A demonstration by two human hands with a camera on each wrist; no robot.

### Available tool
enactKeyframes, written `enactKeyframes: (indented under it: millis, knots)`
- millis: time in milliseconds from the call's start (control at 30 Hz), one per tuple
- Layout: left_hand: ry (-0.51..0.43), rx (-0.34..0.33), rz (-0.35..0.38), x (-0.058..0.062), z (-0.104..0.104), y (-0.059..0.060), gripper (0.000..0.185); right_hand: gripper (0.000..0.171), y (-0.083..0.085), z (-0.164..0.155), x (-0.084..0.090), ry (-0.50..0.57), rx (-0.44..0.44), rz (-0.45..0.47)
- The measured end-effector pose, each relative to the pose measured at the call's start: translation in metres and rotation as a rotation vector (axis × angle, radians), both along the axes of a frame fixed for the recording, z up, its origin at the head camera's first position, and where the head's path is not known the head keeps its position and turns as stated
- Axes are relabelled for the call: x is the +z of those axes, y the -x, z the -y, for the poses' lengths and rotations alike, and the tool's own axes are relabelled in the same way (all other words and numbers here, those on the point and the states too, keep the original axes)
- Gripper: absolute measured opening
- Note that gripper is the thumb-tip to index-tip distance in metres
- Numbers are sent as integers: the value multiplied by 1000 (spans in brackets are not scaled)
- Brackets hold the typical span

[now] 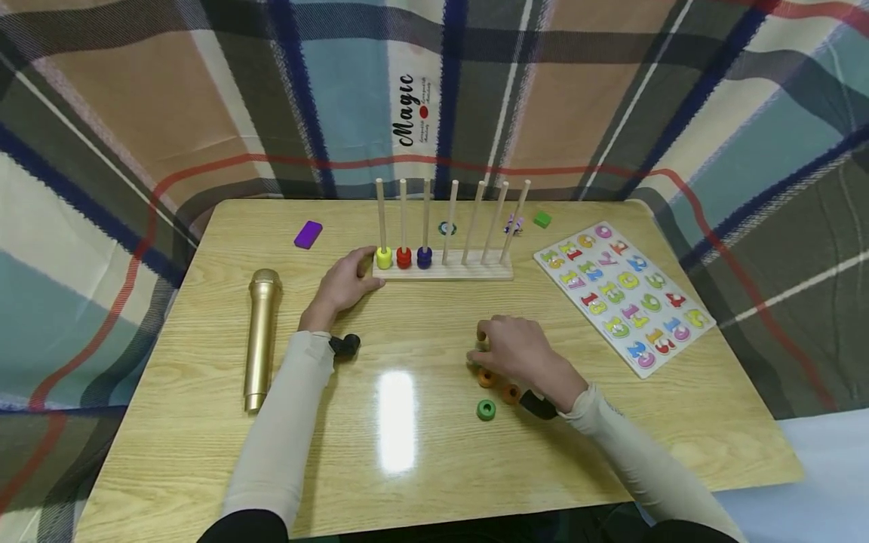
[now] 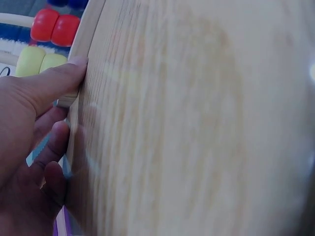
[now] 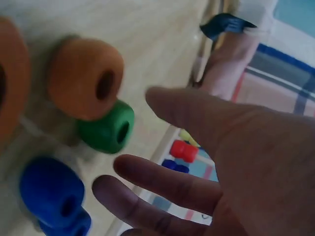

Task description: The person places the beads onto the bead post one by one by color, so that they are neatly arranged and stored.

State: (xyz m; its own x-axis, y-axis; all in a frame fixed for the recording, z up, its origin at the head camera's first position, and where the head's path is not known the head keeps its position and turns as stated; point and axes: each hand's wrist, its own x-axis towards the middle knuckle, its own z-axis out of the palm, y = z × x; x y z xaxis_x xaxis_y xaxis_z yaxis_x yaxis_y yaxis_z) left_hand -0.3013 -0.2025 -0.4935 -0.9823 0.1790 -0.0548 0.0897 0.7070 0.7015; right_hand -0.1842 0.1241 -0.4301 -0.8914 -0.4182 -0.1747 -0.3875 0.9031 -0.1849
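A wooden peg rack point(image 1: 443, 270) stands at the back middle of the table, with a yellow bead point(image 1: 384, 259), a red bead point(image 1: 403, 258) and a blue bead point(image 1: 424, 258) on its three left pegs. My left hand point(image 1: 363, 275) holds the rack's left end. The left wrist view shows its thumb point(image 2: 54, 81) pressed on the rack base point(image 2: 86, 44). My right hand point(image 1: 478, 348) hovers over loose beads in front: two orange beads point(image 1: 486, 377), a green bead point(image 1: 486, 409) and, in the right wrist view, a blue bead point(image 3: 51, 191). Its fingers point(image 3: 162, 179) are spread and hold nothing.
A gold microphone point(image 1: 261, 339) lies at the left, with a purple block point(image 1: 308, 234) behind it. A number puzzle board point(image 1: 624, 294) lies at the right and a green block point(image 1: 541, 219) at the back. Plaid cloth point(image 1: 204, 90) surrounds the table point(image 1: 407, 467).
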Motion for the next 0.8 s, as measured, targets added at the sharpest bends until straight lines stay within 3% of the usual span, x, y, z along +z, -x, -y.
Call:
enactKeyframes:
  millis: [233,367,633,800]
  knots:
    - [-2,-12,11,0,2,-2,75,21,-1,7,-8,22,15,58]
    - [5,-13,6,0,3,-2,75,21,10,11,3,172,38,43]
    - [-10,-6,7,0,3,-1,75,33,66,22,63,648,4,-188]
    - [-12,-5,4,1,1,-1,75,33,101,32,93,758,-37,-410]
